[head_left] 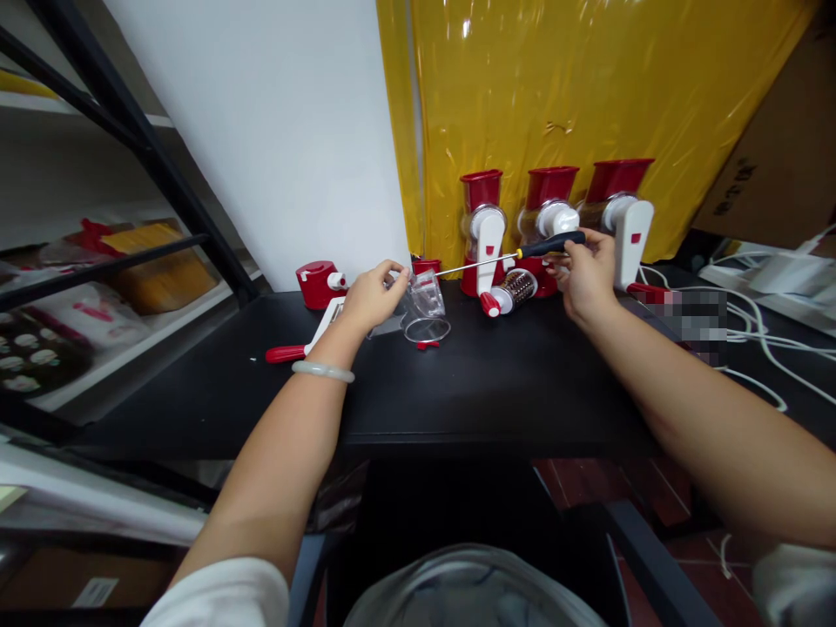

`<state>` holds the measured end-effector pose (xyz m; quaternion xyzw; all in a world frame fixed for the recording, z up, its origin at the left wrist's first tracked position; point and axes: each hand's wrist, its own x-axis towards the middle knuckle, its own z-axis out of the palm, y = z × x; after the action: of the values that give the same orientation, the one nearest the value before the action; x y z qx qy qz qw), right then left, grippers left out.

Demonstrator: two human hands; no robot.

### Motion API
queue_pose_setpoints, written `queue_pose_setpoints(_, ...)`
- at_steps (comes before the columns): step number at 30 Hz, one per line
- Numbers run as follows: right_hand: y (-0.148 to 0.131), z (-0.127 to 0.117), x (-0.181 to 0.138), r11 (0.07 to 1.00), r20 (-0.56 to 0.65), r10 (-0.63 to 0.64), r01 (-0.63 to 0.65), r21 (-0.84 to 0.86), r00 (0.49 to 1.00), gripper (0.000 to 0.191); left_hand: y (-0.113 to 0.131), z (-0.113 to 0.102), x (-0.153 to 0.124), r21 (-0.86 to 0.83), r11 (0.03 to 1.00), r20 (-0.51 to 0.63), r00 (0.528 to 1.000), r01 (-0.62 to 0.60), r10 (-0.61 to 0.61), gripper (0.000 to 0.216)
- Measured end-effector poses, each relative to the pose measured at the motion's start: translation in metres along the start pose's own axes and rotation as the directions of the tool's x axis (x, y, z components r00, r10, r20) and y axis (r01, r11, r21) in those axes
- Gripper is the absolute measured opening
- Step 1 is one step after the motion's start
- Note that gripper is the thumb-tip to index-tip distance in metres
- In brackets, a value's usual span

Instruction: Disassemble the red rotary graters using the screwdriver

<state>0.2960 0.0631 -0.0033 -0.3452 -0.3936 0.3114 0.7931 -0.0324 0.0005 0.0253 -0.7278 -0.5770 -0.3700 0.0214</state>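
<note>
My right hand (589, 274) is closed on the dark handle of a screwdriver (549, 245). Its long metal shaft points left, and the tip is at or close to a clear plastic grater housing (429, 296); whether they touch I cannot tell. With its fingers bent, my left hand (375, 296) grips the left side of that housing, whose round rim is low over the black table. Beside the left hand are a red grater base (319, 285) and a white crank handle (323, 324) with a red grip. A small red piece (428, 345) lies just before the housing.
Three red-and-white rotary graters (482, 228) stand along the yellow-wrapped back panel (588, 78). A metal grating drum (519, 290) lies in front of them. White cables (761, 322) run across the right side of the black table (496, 392). Shelves (131, 344) hold bags at left.
</note>
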Motion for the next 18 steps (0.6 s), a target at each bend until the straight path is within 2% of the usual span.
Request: queue_pose_setpoints(18,0.0038,-0.0025,0.0066,0.998,-0.026,0.021,-0.023,-0.054,0.999,0.024,0.0081,-0.0058,-0.0015,0.002,1.0,0.031,0.999,-0.014,0.014,0.042)
